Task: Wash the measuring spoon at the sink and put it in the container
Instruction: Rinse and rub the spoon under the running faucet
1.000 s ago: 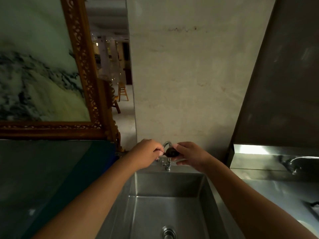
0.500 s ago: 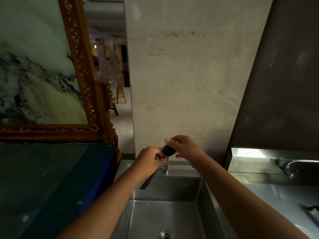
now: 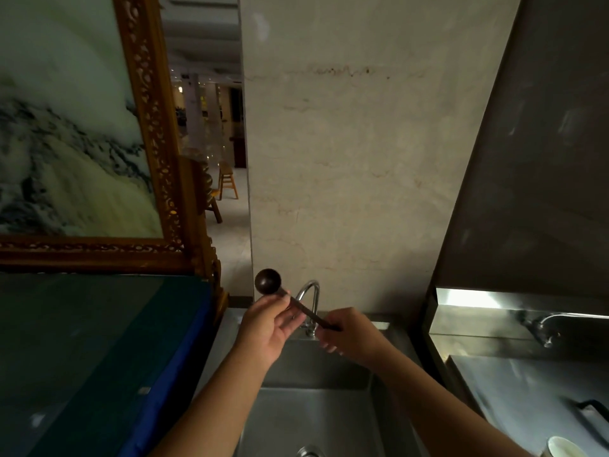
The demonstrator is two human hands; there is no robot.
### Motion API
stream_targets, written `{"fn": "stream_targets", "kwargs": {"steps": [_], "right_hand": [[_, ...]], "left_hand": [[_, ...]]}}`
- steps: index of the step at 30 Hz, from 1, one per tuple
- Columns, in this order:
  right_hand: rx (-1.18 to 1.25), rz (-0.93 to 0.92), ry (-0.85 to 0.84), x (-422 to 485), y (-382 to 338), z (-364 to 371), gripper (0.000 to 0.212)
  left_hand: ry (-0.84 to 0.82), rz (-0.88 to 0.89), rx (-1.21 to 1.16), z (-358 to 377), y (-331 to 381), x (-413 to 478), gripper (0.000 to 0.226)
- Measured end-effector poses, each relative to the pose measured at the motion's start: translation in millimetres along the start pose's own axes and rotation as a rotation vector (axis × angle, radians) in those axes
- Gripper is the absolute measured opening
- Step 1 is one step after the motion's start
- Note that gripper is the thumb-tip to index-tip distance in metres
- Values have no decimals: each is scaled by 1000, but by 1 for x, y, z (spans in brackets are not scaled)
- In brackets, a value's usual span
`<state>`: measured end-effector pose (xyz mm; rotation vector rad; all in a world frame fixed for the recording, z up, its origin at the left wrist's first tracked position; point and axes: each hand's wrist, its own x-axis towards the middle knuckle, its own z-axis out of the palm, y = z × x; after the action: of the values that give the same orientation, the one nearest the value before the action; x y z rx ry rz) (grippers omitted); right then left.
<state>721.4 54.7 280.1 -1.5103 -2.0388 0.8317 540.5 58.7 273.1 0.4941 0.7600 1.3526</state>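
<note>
measuring spoon (image 3: 268,282) held over sink (image 3: 316,413): left hand (image 3: 267,328) grip closed on its neck, right hand (image 3: 354,338) closed on handle end; washing step, next likely rinsing under faucet (image 3: 309,291).

The view is dim and murky overall, with the brightest light coming from the pale-floored hall (image 3: 211,133) seen through the gap at upper left and from a glaring white strip (image 3: 468,297) on the stainless steel panel at right. The brushed steel sink basin (image 3: 316,420) and the dark green desk top (image 3: 82,341) carry only faint sheen, and both forearms lie in shadow. Wide-angle distortion bends the carved gilt picture frame (image 3: 155,127) and the wall edges, and fine detail is soft and smeared throughout.
</note>
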Motion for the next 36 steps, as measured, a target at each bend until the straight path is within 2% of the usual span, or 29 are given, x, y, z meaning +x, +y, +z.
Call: {"fn": "stream_targets", "kwargs": {"steps": [6, 12, 16, 21, 25, 31, 36], "right_hand": [[12, -62, 134, -2, 5, -10, 16], [-126, -34, 146, 3, 7, -16, 13], [-288, -120, 167, 0, 11, -5, 4], [-289, -124, 150, 1, 13, -1, 6], [-272, -200, 152, 9, 5, 1, 3], [-278, -388, 89, 20, -28, 42, 10], [-248, -633, -111, 18, -81, 108, 13]], "left_hand": [[-18, -62, -185, -6, -7, 2, 14], [130, -94, -140, -5, -11, -2, 14], [183, -97, -105, -14, -17, -4, 13], [196, -95, -102, -24, -22, -2, 15], [200, -45, -119, -30, -13, -5, 9], [365, 55, -199, -67, 12, -38, 5], [629, 256, -278, -123, 28, -108, 7]]}}
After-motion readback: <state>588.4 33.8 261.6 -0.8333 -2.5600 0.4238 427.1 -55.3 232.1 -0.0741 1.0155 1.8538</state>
